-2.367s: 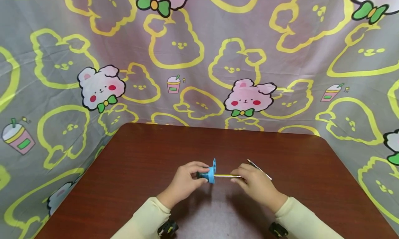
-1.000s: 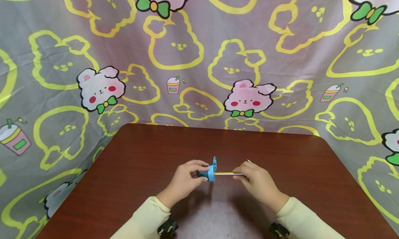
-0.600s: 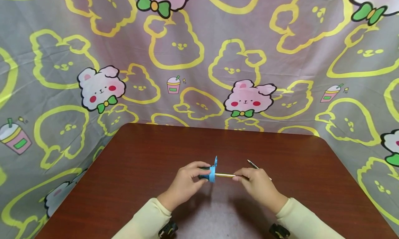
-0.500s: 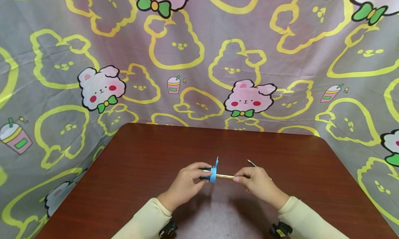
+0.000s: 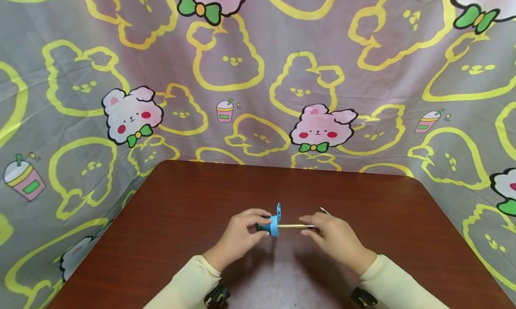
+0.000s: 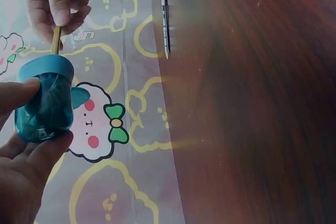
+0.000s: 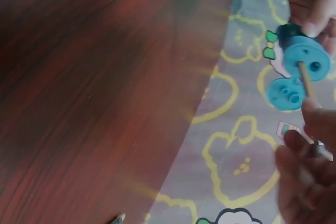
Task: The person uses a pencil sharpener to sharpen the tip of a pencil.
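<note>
Currently gripping a small blue sharpener [image 5: 274, 226] in the left hand [image 5: 242, 228], pinching its dark, see-through body [image 6: 52, 111] between thumb and fingers, holding it sideways above the table [image 5: 242, 188] and pointing its mouth towards the right hand [image 5: 336, 239]. Showing a round blue lid [image 7: 286, 94] swung open on its hinge, standing upright on the far side of the mouth in the head view. Taking one end of a yellow pencil [image 5: 290, 226] into a hole in the sharpener's face, with another hole [image 7: 315, 66] bare just beside it. Curling the right grip round the pencil's outer end, placing thumb and forefinger on either side of it, but not showing how tightly. Spanning the gap between the two hands with the pencil, running it nearly level. Also seeing a second pencil [image 6: 165, 27], dark with pale marks, lying on the table well apart from the sharpener, partly hidden behind the right hand in the head view. Wearing cream sleeves [image 5: 189, 280] and black wrist gear [image 5: 217, 295] on both arms. Facing a grey cloth [image 5: 258, 94] printed with yellow outlines, bunnies and green bows, hanging behind and beside the table.
</note>
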The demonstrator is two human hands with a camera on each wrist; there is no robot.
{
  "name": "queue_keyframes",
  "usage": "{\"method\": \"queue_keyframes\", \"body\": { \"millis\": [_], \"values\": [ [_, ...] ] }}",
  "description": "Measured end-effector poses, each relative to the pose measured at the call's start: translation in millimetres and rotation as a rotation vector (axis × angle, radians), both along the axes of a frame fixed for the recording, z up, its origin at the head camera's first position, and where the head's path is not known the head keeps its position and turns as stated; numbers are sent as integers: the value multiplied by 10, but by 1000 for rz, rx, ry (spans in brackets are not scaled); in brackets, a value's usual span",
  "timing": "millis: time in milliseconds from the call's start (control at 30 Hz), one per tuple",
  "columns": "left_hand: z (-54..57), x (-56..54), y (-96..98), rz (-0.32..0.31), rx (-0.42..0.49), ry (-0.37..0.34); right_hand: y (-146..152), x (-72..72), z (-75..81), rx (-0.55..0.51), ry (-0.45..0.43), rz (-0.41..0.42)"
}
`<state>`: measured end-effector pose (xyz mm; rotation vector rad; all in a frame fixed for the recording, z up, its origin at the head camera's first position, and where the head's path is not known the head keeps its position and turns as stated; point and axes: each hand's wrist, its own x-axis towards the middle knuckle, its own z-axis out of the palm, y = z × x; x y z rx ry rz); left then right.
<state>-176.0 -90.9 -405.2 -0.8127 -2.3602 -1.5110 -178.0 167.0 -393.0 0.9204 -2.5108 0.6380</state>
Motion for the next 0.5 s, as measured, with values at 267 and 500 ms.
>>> {"method": "queue_keyframes", "body": {
  "millis": [267, 500],
  "values": [
    [21, -6, 8, -50, 105, -155, 9, -68, -108, -11, 503, 162],
    [9, 6, 0, -44, 9, -35, 8, -8, -94, -68, 150, 157]
  ]
}}
